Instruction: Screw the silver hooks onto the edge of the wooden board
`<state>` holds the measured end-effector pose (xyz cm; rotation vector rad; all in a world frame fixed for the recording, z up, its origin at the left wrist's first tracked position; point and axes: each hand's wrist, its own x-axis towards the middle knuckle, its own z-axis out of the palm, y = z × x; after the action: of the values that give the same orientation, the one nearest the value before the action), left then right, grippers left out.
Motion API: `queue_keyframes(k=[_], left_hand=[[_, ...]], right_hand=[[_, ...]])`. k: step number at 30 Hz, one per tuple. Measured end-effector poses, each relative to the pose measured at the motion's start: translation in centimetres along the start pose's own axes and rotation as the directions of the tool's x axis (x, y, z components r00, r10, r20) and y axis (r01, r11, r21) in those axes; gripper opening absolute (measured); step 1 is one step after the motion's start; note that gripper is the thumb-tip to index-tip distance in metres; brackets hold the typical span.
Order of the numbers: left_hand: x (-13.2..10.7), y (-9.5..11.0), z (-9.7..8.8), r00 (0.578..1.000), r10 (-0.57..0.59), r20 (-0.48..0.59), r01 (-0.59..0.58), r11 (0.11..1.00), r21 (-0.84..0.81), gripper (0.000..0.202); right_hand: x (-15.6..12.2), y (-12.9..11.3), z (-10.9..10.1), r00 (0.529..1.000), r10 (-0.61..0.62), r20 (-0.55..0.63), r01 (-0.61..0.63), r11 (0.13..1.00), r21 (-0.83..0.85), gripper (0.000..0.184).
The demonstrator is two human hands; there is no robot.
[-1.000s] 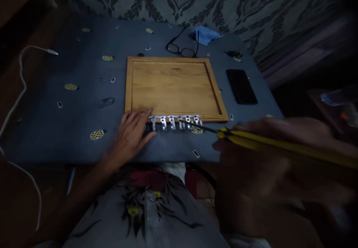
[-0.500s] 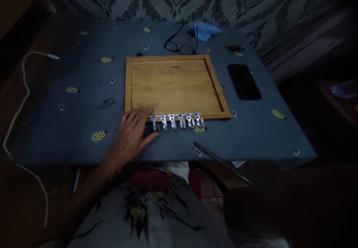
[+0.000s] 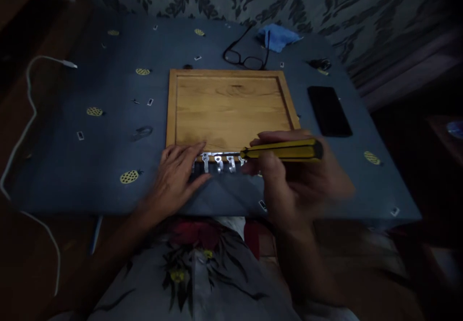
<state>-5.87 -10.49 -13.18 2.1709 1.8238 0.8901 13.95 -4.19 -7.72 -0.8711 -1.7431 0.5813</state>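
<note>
A shallow framed wooden board (image 3: 231, 104) lies on the table. Along its near edge runs a metal hook rail (image 3: 218, 159) with several silver hooks; its two ends are covered by my hands. My left hand (image 3: 177, 171) rests over the board's near left corner and the rail, fingertips on the wood, thumb spread apart in front of the hooks. In my right hand (image 3: 296, 181), partly blurred, is a screwdriver (image 3: 285, 150) with a yellow and black handle. Its thin shaft points left, close above the rail; I cannot tell whether the tip touches anything.
Eyeglasses (image 3: 244, 60) and a blue cloth (image 3: 278, 37) lie behind the board. A black phone (image 3: 329, 111) is on its right. To the left are a small clear plastic piece (image 3: 142, 132), a small screw-like piece (image 3: 136, 101) and a white cable (image 3: 31, 99).
My right hand has come up from below the table edge, bringing the screwdriver over the right part of the hook rail. My left hand stays on the board's corner. The view has shifted slightly.
</note>
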Motion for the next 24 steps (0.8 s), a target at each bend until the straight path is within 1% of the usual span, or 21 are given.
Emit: queue_keyframes(k=[1, 3, 6, 12, 16, 24], left_hand=[[0.0, 0.1, -0.1, 1.0, -0.004, 0.002, 0.004, 1.0, -0.006, 0.051], [0.1, 0.2, -0.1, 1.0, -0.012, 0.013, 0.012, 1.0, -0.018, 0.051], [0.2, 0.2, -0.1, 1.0, -0.026, 0.012, 0.026, 0.999, -0.022, 0.053], [0.3, 0.4, -0.1, 0.999, -0.029, 0.019, 0.03, 0.999, -0.015, 0.051], [0.4, 0.5, -0.4, 0.999, -0.025, 0.032, 0.026, 1.0, -0.013, 0.052], [0.4, 0.5, -0.5, 0.999, -0.011, 0.048, 0.011, 1.0, -0.005, 0.055]], right_hand=[[0.1, 0.4, 0.6, 1.0, -0.01, -0.019, 0.01, 1.0, 0.022, 0.014], [0.2, 1.1, 1.3, 1.0, -0.022, -0.006, 0.022, 0.999, 0.032, 0.009], [0.3, 1.5, 1.7, 0.999, 0.015, 0.033, -0.016, 0.999, 0.028, 0.008], [0.6, 1.4, 2.0, 0.999, 0.036, 0.034, -0.036, 0.999, 0.005, 0.002], [0.8, 1.4, 2.1, 0.998, 0.035, 0.054, -0.035, 0.999, -0.005, 0.003], [0.7, 1.9, 2.0, 0.993, 0.03, 0.114, -0.035, 0.999, 0.041, 0.005]])
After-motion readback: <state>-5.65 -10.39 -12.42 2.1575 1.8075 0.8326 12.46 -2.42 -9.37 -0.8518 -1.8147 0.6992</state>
